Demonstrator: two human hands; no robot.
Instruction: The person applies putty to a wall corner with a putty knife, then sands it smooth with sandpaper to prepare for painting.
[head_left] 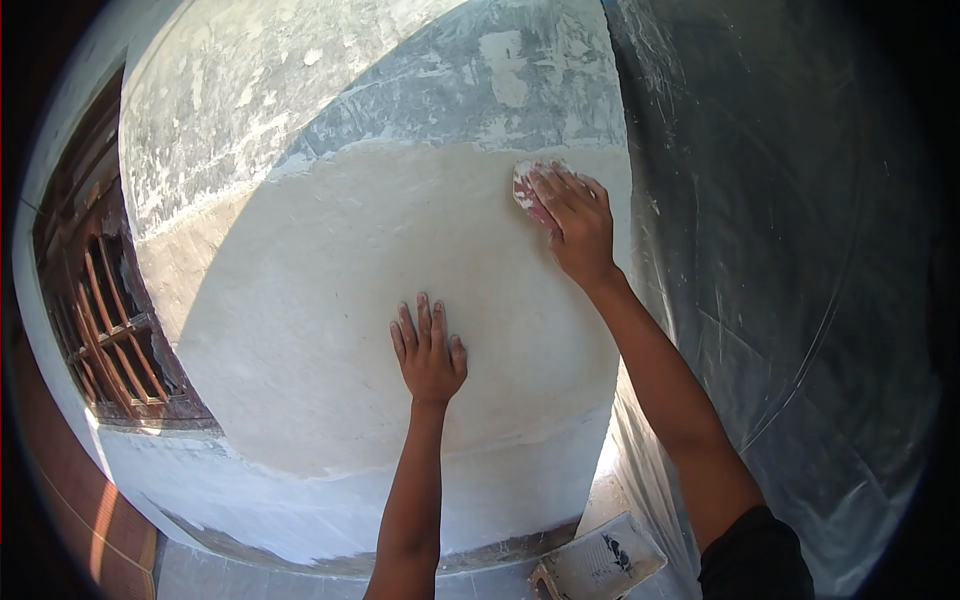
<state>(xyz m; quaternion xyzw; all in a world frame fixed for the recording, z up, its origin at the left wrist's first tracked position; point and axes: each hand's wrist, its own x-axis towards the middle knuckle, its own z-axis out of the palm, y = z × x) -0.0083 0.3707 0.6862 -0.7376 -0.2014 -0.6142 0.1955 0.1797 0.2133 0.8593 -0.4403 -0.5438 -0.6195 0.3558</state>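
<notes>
My right hand (pixel 576 222) grips a small reddish pad (pixel 534 200) smeared with white, like a sanding pad. It presses the pad against the wall (pixel 330 260), high up near the wall's right edge. The part of the pad under my fingers is hidden. Lower and to the left, my left hand (pixel 430 358) lies on the wall with its fingers spread and holds nothing. Around both hands the wall has a smooth off-white coat. Above that coat is rough grey, patchy plaster (pixel 430 100).
A dark plastic sheet (pixel 790 250) hangs along the right side. At the wall's foot a whitish paint tray (pixel 604 562) with dark marks stands on the floor. A brown wooden barred window (pixel 125 330) is at the left. Sunlight falls across the upper left wall.
</notes>
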